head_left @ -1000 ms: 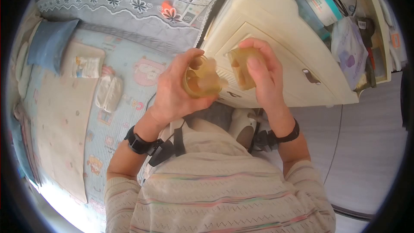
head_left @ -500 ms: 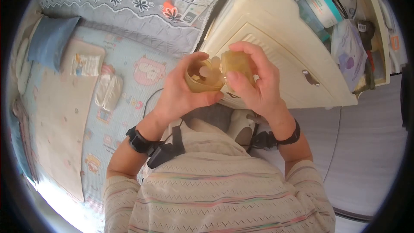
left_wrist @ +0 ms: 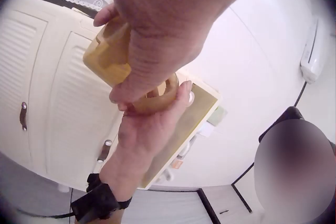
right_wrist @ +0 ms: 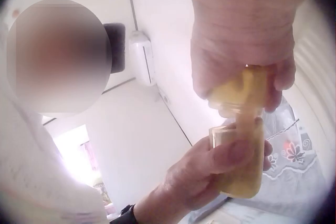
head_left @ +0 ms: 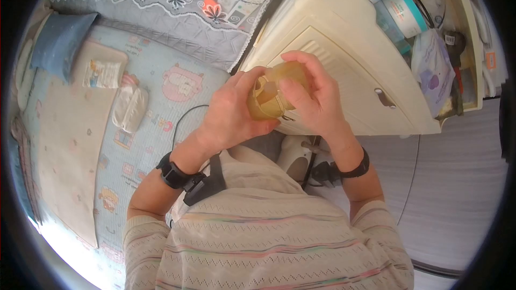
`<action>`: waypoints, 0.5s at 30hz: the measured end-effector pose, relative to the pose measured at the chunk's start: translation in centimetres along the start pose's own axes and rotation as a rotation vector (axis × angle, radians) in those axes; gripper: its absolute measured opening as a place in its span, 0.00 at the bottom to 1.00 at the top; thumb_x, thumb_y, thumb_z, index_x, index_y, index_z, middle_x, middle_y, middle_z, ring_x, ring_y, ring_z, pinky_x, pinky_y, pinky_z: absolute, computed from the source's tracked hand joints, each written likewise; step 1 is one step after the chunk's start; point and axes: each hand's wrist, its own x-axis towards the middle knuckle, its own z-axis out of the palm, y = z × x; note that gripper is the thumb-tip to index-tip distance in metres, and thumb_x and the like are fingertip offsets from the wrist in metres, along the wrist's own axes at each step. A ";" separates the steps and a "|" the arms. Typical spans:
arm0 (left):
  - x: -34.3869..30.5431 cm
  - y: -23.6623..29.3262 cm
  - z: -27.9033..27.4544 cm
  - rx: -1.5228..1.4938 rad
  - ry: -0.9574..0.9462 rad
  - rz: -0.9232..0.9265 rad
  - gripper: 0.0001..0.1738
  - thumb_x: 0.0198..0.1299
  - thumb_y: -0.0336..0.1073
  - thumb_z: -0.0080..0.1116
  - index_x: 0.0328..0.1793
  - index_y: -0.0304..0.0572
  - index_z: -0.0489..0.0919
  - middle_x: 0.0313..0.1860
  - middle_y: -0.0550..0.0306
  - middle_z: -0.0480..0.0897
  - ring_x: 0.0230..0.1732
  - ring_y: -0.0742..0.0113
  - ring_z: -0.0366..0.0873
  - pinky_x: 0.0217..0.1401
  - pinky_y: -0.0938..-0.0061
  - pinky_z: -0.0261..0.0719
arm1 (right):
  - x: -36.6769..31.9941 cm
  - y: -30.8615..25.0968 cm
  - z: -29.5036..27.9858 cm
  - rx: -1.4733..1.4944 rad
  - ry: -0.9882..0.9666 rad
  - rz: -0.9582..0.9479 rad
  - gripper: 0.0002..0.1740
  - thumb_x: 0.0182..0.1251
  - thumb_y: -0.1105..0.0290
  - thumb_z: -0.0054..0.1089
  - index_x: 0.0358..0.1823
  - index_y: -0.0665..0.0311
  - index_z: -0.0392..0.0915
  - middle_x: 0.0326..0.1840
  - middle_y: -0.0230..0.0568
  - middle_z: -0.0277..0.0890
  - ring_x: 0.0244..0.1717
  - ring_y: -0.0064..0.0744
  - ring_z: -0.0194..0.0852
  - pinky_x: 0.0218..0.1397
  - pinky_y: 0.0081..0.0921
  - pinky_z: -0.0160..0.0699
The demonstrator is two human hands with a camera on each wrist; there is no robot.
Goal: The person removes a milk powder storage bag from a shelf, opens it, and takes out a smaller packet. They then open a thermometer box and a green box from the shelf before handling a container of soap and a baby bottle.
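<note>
In the head view my left hand [head_left: 231,104] grips a translucent yellow container [head_left: 263,108], fingers behind it and thumb along its lower side. My right hand [head_left: 318,95] holds a matching hollow yellow piece [head_left: 294,71] between thumb and fingers. The two overlap at their mouths in this view. The right wrist view shows the held piece [right_wrist: 239,90] above the upright container [right_wrist: 244,174], with a pale strip between them. In the left wrist view, the rim of the right hand's piece [left_wrist: 160,103] shows, and the left hand partly covers the container [left_wrist: 105,56].
A cream cabinet [head_left: 344,86] stands just beyond the hands, its top tray holding bottles, a teal-lidded jar [head_left: 403,11] and a purple-white pack [head_left: 432,70]. To the left is a bed with a patterned mat [head_left: 145,129], a blue pillow [head_left: 63,45] and a white pouch [head_left: 130,108].
My right hand has moved left, bringing its yellow piece from apart to against the container's mouth. The pale round pieces seen at the opening earlier are now mostly covered. The left hand shifted slightly right.
</note>
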 end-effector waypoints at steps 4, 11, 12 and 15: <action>0.0 0.2 0.0 0.006 0.005 -0.006 0.43 0.33 0.38 0.73 0.60 0.43 0.67 0.42 0.46 0.75 0.44 0.48 0.75 0.46 0.63 0.76 | -0.3 0.3 0.1 0.029 0.000 0.069 0.21 0.59 0.58 0.63 0.49 0.63 0.72 0.32 0.39 0.76 0.33 0.30 0.77 0.36 0.23 0.74; 0.0 -0.2 0.2 0.018 0.002 -0.019 0.44 0.32 0.38 0.74 0.61 0.38 0.68 0.47 0.46 0.77 0.48 0.52 0.78 0.50 0.67 0.76 | -0.7 -0.8 0.4 -0.306 -0.068 -0.151 0.23 0.56 0.59 0.65 0.50 0.62 0.72 0.37 0.43 0.77 0.36 0.39 0.77 0.38 0.28 0.76; 0.0 -0.2 0.2 0.023 0.011 -0.012 0.44 0.32 0.38 0.74 0.60 0.38 0.68 0.48 0.46 0.77 0.48 0.51 0.78 0.50 0.67 0.76 | -0.7 -0.8 0.4 -0.307 -0.071 -0.150 0.23 0.56 0.59 0.65 0.50 0.62 0.72 0.37 0.43 0.77 0.36 0.39 0.77 0.38 0.28 0.76; -0.1 0.0 0.0 0.053 0.004 -0.015 0.43 0.32 0.37 0.73 0.60 0.38 0.68 0.48 0.45 0.77 0.47 0.49 0.78 0.50 0.65 0.76 | -0.8 -0.7 0.5 -0.305 -0.090 -0.096 0.23 0.56 0.59 0.65 0.49 0.62 0.73 0.38 0.44 0.77 0.37 0.40 0.77 0.38 0.29 0.76</action>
